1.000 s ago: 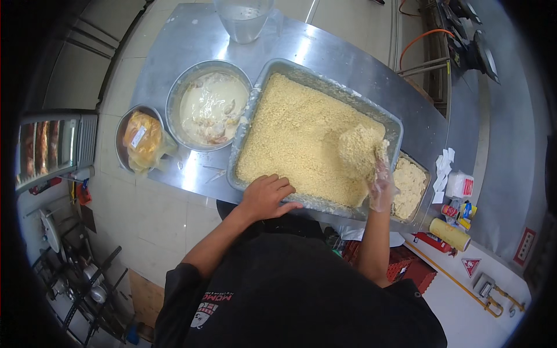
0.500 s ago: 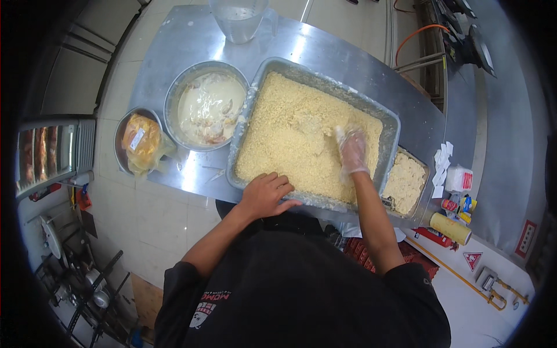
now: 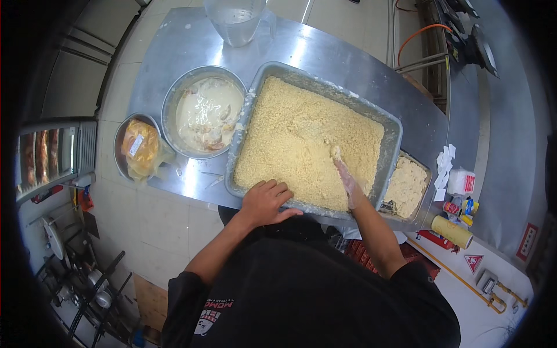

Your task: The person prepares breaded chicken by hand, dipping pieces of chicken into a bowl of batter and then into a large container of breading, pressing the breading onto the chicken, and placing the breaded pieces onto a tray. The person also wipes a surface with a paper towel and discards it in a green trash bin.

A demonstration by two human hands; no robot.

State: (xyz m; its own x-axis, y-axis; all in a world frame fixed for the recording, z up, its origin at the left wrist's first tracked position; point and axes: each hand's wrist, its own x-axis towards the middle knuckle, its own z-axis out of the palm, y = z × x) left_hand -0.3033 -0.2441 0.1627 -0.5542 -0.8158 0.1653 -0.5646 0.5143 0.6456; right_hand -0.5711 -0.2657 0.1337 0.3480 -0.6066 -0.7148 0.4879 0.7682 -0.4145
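Observation:
A large grey tub [image 3: 397,145] on the steel table holds pale yellow crumbs [image 3: 301,139]. My bare left hand [image 3: 266,202] grips its near rim, with fingers bent over the inner side and the thumb along the outside. My right hand [image 3: 347,180], in a clear plastic glove, reaches into the crumbs right of the middle. It is turned edge-on; crumbs cling around the fingertips, and most of its fingers are hidden. Left of the tub, a round metal bowl [image 3: 164,110] contains creamy white batter [image 3: 203,110] with pieces of what looks like raw meat showing through.
A metal bowl with a yellow plastic bag [image 3: 142,145] sits at the table's left edge. A clear jug [image 3: 238,26] stands at the far side. Right of the tub lies a tray of pale coated pieces [image 3: 406,185], then white paper strips [image 3: 444,168] and a yellow roll [image 3: 451,232].
My right hand has moved slightly left and nearer to me and rolled from palm-down to edge-on. My left hand stays on the rim.

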